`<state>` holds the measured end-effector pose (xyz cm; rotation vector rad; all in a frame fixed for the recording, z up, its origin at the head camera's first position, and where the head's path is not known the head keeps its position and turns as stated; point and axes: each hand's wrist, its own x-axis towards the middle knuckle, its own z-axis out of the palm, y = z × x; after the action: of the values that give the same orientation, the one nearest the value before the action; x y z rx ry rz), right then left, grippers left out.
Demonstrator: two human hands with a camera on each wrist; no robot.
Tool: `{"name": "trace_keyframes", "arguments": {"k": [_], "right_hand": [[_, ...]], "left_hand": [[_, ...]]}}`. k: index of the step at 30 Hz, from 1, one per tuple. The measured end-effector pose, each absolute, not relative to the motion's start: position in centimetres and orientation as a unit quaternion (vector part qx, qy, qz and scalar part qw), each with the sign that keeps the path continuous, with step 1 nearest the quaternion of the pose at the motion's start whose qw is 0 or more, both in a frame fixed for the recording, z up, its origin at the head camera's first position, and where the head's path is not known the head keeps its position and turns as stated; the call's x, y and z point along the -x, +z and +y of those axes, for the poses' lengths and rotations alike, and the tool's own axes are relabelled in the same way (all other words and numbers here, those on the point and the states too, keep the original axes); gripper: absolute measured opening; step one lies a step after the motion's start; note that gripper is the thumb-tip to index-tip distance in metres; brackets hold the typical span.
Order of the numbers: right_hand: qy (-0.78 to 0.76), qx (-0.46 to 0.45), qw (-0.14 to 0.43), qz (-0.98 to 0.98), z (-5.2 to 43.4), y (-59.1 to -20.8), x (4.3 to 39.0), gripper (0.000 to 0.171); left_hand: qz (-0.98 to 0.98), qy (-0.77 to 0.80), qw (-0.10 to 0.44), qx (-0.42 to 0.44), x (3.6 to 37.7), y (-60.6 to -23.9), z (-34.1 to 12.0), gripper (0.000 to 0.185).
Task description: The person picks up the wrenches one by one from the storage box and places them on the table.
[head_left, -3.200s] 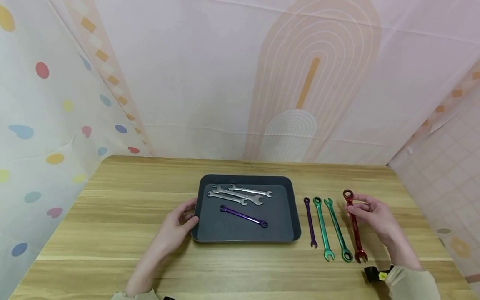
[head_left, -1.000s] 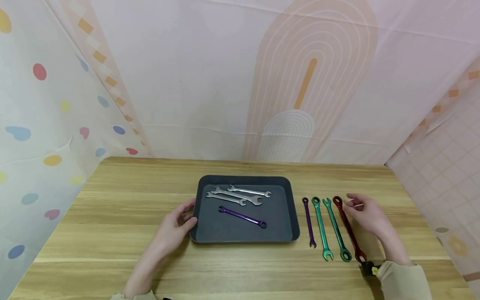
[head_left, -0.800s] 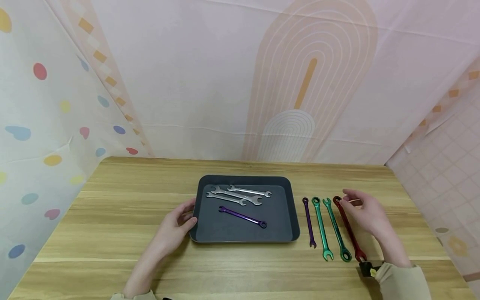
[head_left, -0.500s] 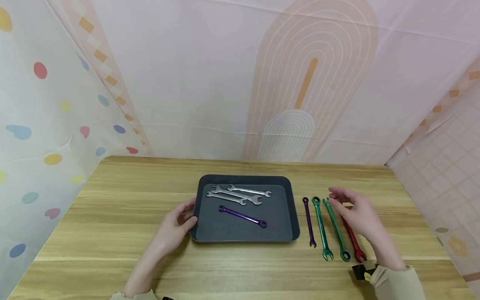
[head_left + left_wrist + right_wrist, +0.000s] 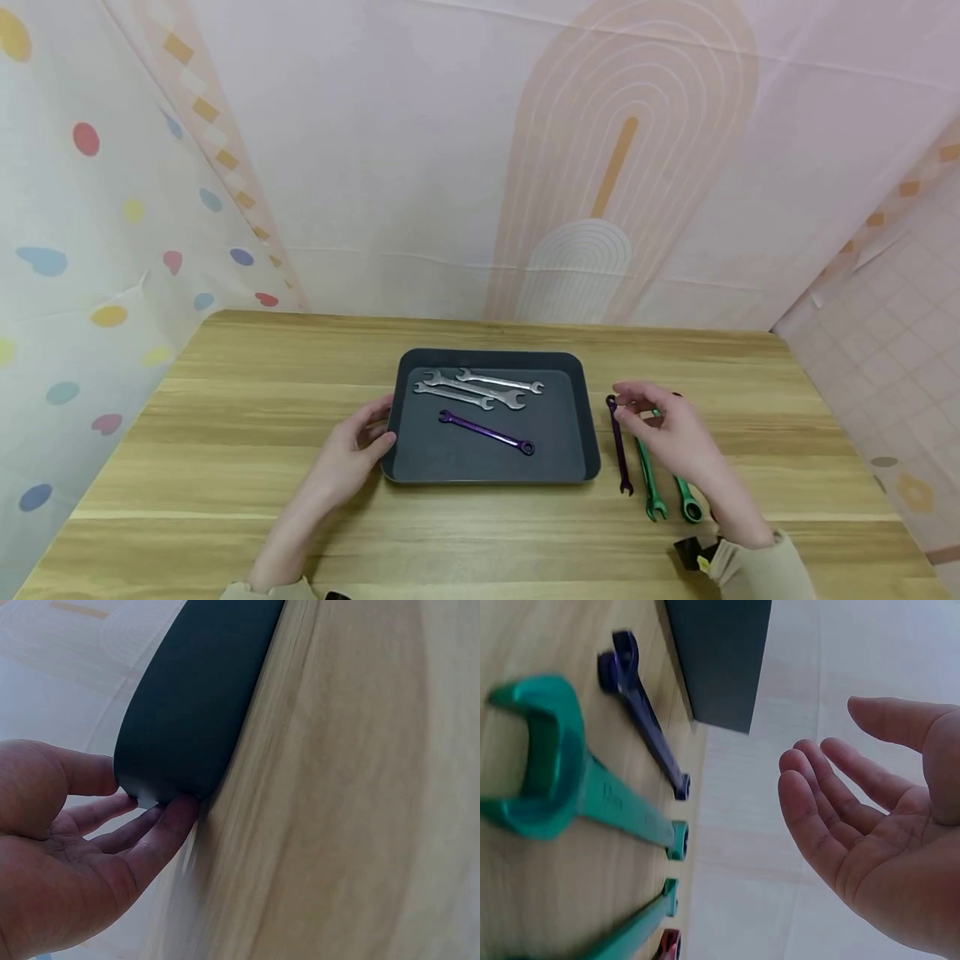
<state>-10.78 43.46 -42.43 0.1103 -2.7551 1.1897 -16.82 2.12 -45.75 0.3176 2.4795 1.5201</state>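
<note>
Four wrenches in tray, head view only

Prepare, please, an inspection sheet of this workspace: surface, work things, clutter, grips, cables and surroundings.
Surface: wooden table, visible grain.
Job's things: tray with three silver wrenches and one purple wrench; right of it, a second purple wrench, two green wrenches and a red wrench, the last mostly hidden in the head view.
Clutter: nothing seen.
Left grip: holds the tray's left edge between thumb and fingers.
Right grip: over the green wrenches, near the second purple wrench, holding nothing.
Cables: nothing seen.
Surroundings: patterned fabric behind and at both sides.
</note>
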Motion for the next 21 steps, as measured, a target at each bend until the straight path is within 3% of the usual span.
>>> {"name": "trace_keyframes", "arguments": {"k": [21], "right_hand": [[0.412, -0.097, 0.054, -0.904, 39.2, -42.8, 10.8, 0.034]], "left_hand": [[0.846, 0.512, 0.107, -0.108, 16.8, -45.7, 2.1, 0.055]]}}
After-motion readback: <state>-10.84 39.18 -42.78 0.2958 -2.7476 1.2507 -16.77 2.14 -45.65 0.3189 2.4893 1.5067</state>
